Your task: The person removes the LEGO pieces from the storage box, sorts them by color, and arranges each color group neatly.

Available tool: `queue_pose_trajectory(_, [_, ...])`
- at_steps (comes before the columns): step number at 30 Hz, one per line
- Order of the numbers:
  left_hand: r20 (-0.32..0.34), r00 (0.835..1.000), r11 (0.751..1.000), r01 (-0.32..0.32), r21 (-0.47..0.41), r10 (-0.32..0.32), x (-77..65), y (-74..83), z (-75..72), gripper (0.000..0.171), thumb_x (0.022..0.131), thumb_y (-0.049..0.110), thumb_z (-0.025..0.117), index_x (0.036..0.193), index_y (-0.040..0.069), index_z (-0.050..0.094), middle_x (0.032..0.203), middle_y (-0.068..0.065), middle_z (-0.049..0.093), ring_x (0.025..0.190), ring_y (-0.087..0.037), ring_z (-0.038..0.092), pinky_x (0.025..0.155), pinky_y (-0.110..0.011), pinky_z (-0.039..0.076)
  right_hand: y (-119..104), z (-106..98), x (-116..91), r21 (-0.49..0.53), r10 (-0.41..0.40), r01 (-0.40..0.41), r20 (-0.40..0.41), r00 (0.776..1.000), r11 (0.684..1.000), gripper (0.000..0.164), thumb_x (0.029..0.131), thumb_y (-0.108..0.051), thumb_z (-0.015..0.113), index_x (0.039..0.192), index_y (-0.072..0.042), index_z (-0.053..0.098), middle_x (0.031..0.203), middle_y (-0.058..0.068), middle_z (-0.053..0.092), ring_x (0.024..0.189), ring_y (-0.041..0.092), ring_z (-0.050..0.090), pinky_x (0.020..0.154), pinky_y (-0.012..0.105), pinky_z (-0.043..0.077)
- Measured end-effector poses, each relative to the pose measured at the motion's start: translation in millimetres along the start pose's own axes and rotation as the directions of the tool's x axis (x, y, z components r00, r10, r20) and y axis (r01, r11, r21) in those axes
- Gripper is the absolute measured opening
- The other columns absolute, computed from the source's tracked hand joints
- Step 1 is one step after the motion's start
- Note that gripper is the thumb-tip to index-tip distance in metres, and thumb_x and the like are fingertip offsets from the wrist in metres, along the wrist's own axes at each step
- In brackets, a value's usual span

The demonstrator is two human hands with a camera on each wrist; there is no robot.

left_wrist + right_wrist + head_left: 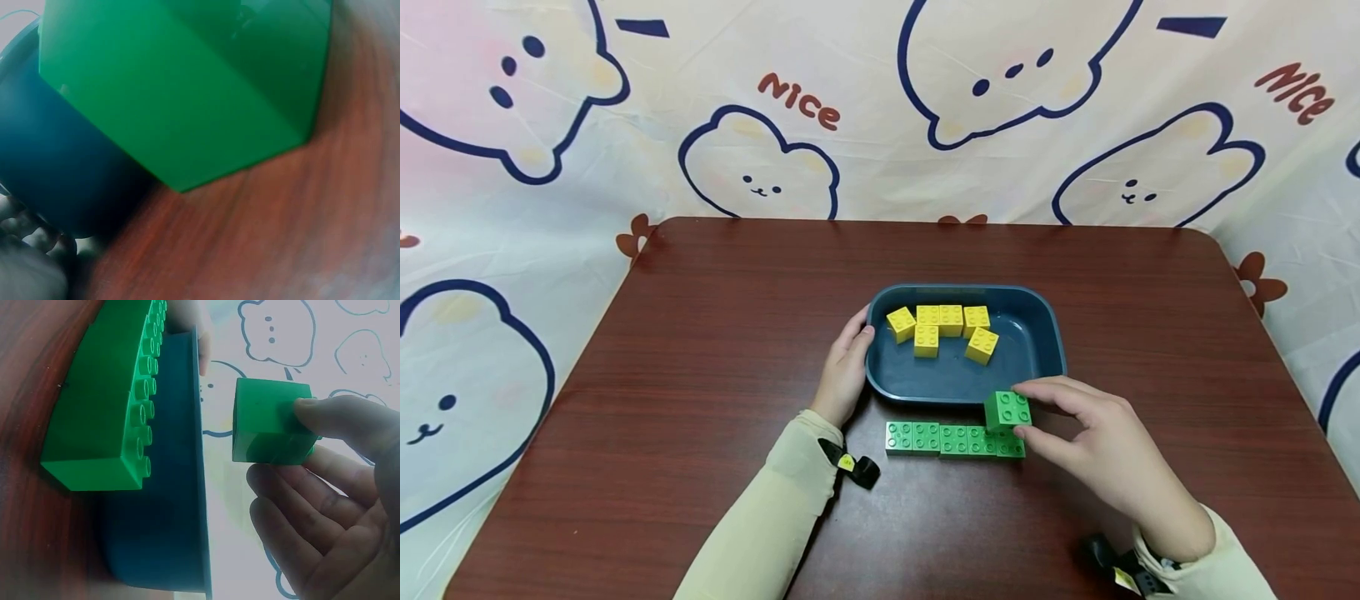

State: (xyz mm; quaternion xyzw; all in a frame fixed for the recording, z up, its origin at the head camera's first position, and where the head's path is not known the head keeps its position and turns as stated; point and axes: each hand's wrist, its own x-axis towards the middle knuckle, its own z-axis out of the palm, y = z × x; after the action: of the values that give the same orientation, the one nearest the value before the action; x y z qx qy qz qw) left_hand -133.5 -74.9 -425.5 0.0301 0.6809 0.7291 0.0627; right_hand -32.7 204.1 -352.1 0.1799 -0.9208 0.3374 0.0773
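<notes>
My right hand (1093, 425) pinches a green two-by-two toy brick (1008, 411) between thumb and fingers, studs upward in the head view. That brick (272, 422) overlaps the right end of a row of green bricks (951, 440) in the head view; the right wrist view shows a gap between them. Along the left end of a dark blue tray (955, 390), my left hand (842, 375) rests with its fingers against the outer wall. In the left wrist view, a large green brick face (187, 112) hides part of the tray (50, 156).
Several yellow bricks (927, 340) lie inside the tray, toward its left and middle. The green row lies just in front of the tray's near wall, on a brown wooden table (737, 333). A printed cloth (865, 150) hangs behind the table.
</notes>
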Motion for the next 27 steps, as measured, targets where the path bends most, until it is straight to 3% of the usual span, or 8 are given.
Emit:
queue_pose_trajectory(7, [0.001, 1.000, 1.000, 0.000, -0.003, 0.000, 0.2, 0.0, 0.1, 0.041, 0.102, 0.018, 0.036, 0.143, 0.015, 0.037, 0.145, 0.003, 0.036, 0.131, -0.009, 0.033, 0.107, -0.033, 0.028, 4.0, 0.7, -8.7, -0.004, -0.033, 0.033, -0.029, 0.999, 0.999, 0.043, 0.071, -0.017, 0.082, 0.110, -0.025, 0.067, 0.107, -0.016, 0.062, 0.098, 0.000, 0.057, 0.080, 0.009, 0.042])
queue_pose_trajectory(19, [-0.001, 1.000, 1.000, 0.005, 0.014, -0.005, -0.1, -0.8, 0.5, 0.041, 0.102, 0.020, 0.036, 0.143, 0.016, 0.037, 0.144, 0.006, 0.036, 0.131, -0.007, 0.032, 0.107, -0.031, 0.027, 14.0, -2.0, -25.0, 0.002, 0.062, -0.062, -0.034, 0.997, 0.998, 0.043, 0.072, -0.018, 0.081, 0.112, -0.027, 0.066, 0.105, -0.017, 0.061, 0.096, 0.002, 0.058, 0.077, 0.009, 0.045])
queue_pose_trajectory(27, [-0.002, 1.000, 1.000, 0.002, 0.015, -0.002, 0.3, -0.4, 0.0, 0.041, 0.102, 0.018, 0.035, 0.143, 0.015, 0.037, 0.144, 0.005, 0.036, 0.132, -0.007, 0.031, 0.108, -0.032, 0.027, 21.3, -1.6, -31.2, -0.001, 0.080, -0.080, -0.053, 0.995, 0.997, 0.042, 0.071, -0.015, 0.081, 0.110, -0.024, 0.067, 0.104, -0.015, 0.062, 0.094, 0.005, 0.059, 0.077, 0.007, 0.043])
